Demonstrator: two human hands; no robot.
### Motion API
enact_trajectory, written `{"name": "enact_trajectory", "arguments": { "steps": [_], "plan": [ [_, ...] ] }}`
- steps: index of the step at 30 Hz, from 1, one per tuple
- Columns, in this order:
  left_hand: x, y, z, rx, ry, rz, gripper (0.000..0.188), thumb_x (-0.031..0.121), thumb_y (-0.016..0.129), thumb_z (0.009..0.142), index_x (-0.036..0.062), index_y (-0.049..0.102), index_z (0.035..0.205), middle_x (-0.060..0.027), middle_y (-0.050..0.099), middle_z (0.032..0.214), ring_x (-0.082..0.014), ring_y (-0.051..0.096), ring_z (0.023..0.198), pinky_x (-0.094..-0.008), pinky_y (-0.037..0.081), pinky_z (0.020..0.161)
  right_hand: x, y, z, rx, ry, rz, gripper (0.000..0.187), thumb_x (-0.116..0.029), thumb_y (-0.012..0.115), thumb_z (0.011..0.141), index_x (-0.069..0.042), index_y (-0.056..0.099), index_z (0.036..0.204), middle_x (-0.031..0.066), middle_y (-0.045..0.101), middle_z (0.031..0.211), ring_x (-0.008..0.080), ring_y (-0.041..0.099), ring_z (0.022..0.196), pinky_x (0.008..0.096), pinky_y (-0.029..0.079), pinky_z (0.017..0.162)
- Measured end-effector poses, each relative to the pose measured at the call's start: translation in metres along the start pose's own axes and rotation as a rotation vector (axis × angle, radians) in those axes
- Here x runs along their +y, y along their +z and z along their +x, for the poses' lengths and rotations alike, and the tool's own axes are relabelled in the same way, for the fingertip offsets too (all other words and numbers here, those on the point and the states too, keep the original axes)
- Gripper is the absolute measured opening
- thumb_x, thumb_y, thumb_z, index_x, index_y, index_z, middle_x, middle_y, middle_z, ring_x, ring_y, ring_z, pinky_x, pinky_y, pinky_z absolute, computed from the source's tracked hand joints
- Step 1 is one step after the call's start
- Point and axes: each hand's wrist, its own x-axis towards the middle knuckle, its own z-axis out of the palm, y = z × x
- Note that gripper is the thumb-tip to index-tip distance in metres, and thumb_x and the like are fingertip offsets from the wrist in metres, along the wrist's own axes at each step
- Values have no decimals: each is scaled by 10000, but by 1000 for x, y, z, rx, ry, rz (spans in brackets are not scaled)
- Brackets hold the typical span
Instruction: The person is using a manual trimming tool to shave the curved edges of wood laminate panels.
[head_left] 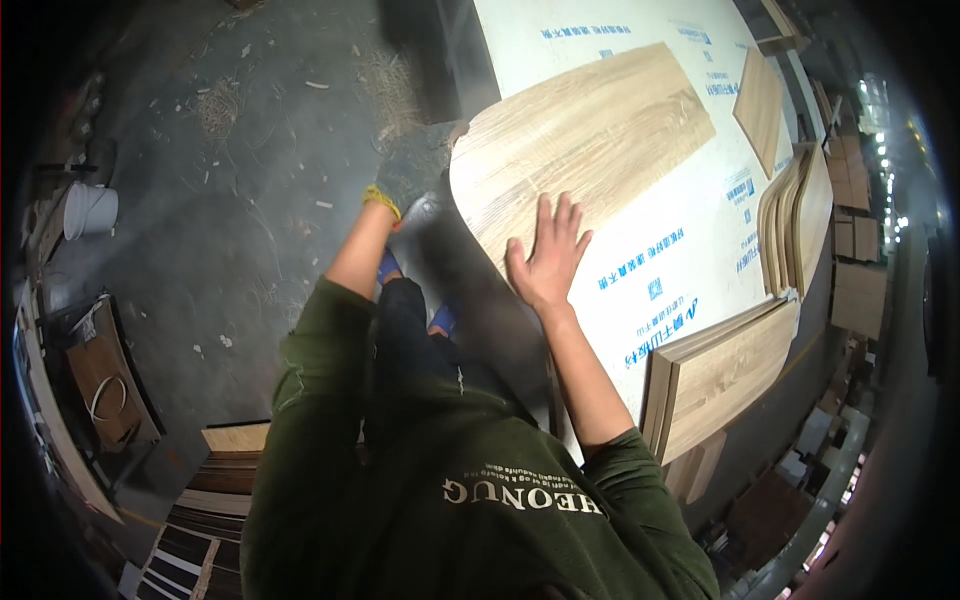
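A wood-grain board (590, 130) with a rounded near-left corner lies flat on a white printed sheet (640, 250), its left end reaching the sheet's left side. My bare right hand (548, 255) rests on the board's near edge, palm down with fingers spread. My left hand (412, 165) wears a dark grey work glove with a yellow cuff. It is at the board's left edge, fingertips close to or on that edge. Blur and shadow hide its fingers, so whether it grips anything is unclear.
Stacked wood-grain boards (725, 375) stand at the near right, with curved pieces (790, 225) beyond them and a smaller board (760, 110) at the far right. Wood shavings (220, 105) litter the grey floor. A white bucket (90, 210) and stacked panels (205, 500) are on the left.
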Motion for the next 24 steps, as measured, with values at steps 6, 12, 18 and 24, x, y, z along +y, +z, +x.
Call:
{"name": "enact_trajectory", "arguments": {
  "steps": [6, 12, 18, 24],
  "plan": [
    [-38, -12, 30, -259, 105, -191, 336, 130, 525, 917, 77, 618, 1235, -134, 622, 1245, -291, 586, 1147, -348, 444, 995, 58, -46, 21, -305, -499, -11, 1138, -775, 653, 586, -142, 337, 1477, 196, 254, 1541, 422, 222, 1418, 626, 160, 1108],
    [-1, -13, -12, -262, -101, -80, 374, 49, 536, 861, 87, 639, 1219, -97, 648, 1221, -258, 625, 1075, -334, 481, 922, 71, -41, 37, -198, -379, -51, 1161, -826, 617, 566, -170, 330, 1479, 175, 221, 1556, 425, 193, 1423, 633, 163, 1105],
    [42, -7, -90, -279, 275, -9, 449, 38, 547, 825, 75, 595, 1270, -63, 665, 1199, -219, 644, 804, -341, 517, 774, 51, -24, 44, -160, -342, -2, 1123, -804, 628, 586, -179, 341, 1473, 177, 233, 1550, 408, 193, 1427, 628, 155, 1110],
    [-65, 19, -62, 331, 177, 1045, 334, 148, 467, 920, 68, 597, 1217, -73, 669, 899, -265, 637, 751, -342, 525, 681, 35, -17, 61, -140, -403, 9, 1028, -726, 610, 696, -119, 329, 1477, 187, 232, 1550, 409, 196, 1428, 614, 139, 1113]
  ]
}}
